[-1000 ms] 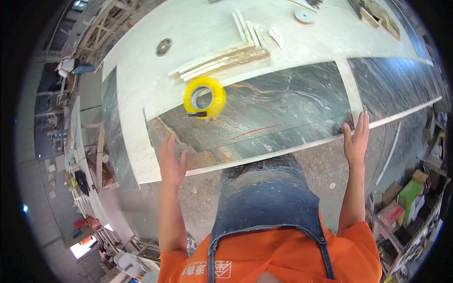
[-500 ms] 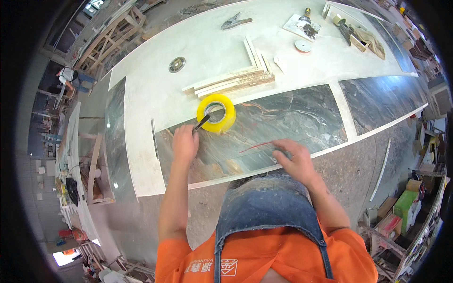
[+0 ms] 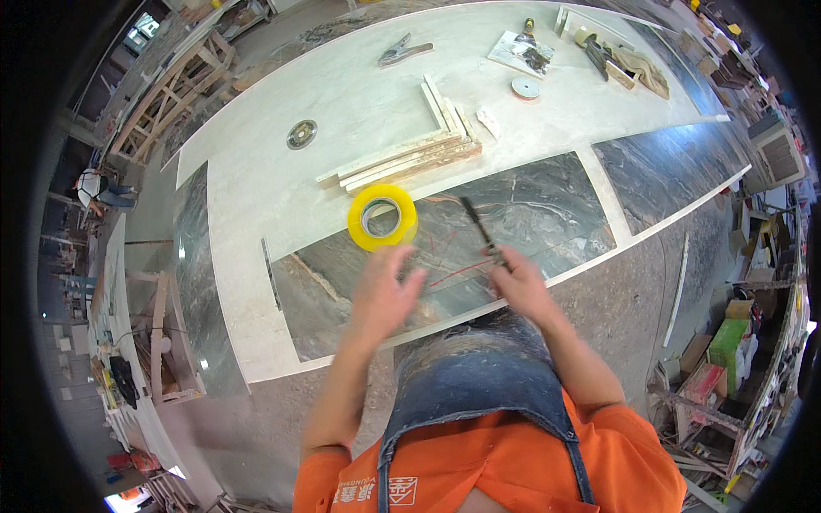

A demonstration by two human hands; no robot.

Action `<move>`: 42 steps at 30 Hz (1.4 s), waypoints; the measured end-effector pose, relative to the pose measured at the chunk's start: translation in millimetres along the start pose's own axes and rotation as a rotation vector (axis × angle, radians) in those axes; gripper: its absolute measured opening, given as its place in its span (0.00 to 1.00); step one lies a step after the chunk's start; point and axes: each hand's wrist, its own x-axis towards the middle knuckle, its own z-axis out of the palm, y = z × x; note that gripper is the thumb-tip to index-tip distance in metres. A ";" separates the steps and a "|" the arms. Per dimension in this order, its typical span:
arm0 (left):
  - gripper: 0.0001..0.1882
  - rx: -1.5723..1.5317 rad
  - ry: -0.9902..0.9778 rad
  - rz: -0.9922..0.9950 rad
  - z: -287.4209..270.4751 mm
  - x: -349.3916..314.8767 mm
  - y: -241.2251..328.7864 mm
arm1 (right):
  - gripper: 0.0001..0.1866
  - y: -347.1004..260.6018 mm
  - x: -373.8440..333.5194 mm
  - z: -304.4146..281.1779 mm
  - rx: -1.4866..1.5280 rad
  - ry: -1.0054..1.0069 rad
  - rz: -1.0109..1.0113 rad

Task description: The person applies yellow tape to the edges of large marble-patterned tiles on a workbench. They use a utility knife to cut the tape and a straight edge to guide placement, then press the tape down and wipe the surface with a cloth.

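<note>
A broad white worktop (image 3: 248,231) fills a cluttered workshop, with dark marbled panels laid along its near edge, twelve o'clock being straight ahead of the person. Over the middle panel (image 3: 547,205), the right hand (image 3: 517,280) is closed around a slim dark tool (image 3: 477,224), whose far end points to eleven o'clock. At the right hand's nine o'clock, the left hand (image 3: 385,292) is blurred, fingers loosely spread and thumb apart, with nothing in its grasp. Directly at its twelve o'clock, a roll of yellow tape (image 3: 408,218) lies flat across the panel's far edge; whether the fingertips touch it I cannot tell. A thin red line (image 3: 457,272) is drawn on the panel between the hands. Measured from the tape, pale strips (image 3: 410,160) lie stacked just beyond at one o'clock, a round metal disc (image 3: 302,134) sits between ten and eleven, and a spring clamp (image 3: 404,53) rests farther off at twelve. A pale round disc (image 3: 525,88) and a smeared white board (image 3: 511,53) lie between one and two. Farther out, a co-worker (image 3: 103,190) bends at nine to ten o'clock, and a green box (image 3: 731,346) stands among crowded shelving between three and four.
</note>
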 end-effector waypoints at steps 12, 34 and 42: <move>0.21 0.703 -0.123 0.136 -11.8 50.3 -73.2 | 0.18 38.2 106.4 -126.8 -0.878 0.305 -0.454; 0.26 -1.301 0.258 -0.390 -51.5 -131.3 -20.9 | 0.29 -79.2 0.1 32.5 -0.396 -0.620 -0.925; 0.10 -1.268 0.343 -0.498 -50.1 -146.3 -33.3 | 0.26 -98.6 -9.8 51.1 -0.603 -0.633 -1.020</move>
